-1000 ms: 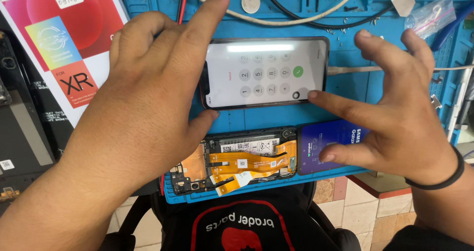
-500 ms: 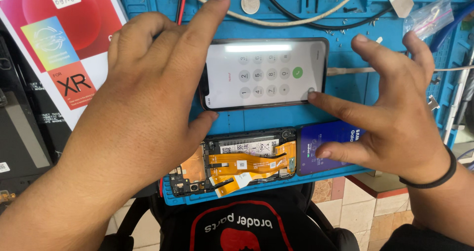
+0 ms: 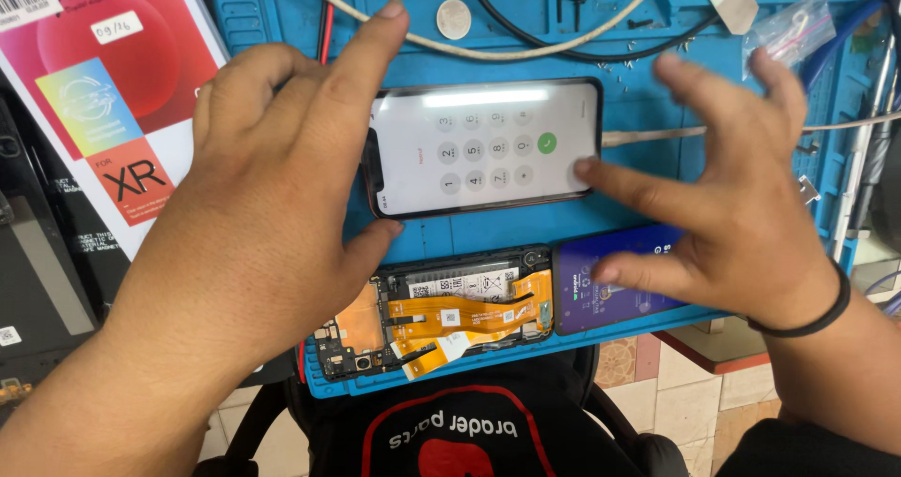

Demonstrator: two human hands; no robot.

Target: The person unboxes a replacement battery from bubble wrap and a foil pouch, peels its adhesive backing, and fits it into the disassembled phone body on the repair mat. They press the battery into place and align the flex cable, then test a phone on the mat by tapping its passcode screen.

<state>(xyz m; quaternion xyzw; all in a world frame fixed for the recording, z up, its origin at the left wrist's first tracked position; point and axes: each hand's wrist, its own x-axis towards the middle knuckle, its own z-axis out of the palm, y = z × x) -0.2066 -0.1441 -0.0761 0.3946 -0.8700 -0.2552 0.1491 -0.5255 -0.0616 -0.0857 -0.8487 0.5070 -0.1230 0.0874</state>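
The left hand [image 3: 253,224] lies spread over the left end of the smartphone [image 3: 483,149], palm down, thumb tucked against the phone's lower left corner and index finger stretched up past its top edge; it steadies the handset more than it grips it, and it sits much as it did a second ago. The right hand [image 3: 741,214] is open, fingers fanned and blurred, with one fingertip touching the right end of the lit screen, just beside the bottom row of the on-screen keypad. A second ago the fingers stood a little higher and further out; they have since drawn in and the hand has come slightly lower, which reads as tapping at the display to see whether touch responds. The phone lies flat on the blue repair mat [image 3: 648,27], a cable [image 3: 657,136] running off its right end. Just below it, near the mat's front edge, rests an opened phone body [image 3: 441,313] with orange flex ribbons exposed, and beside that a dark blue screen panel [image 3: 610,285] partly under the right palm. Further out are a coin [image 3: 453,17], loose wires, and a red and white parts box [image 3: 103,92] at the left.
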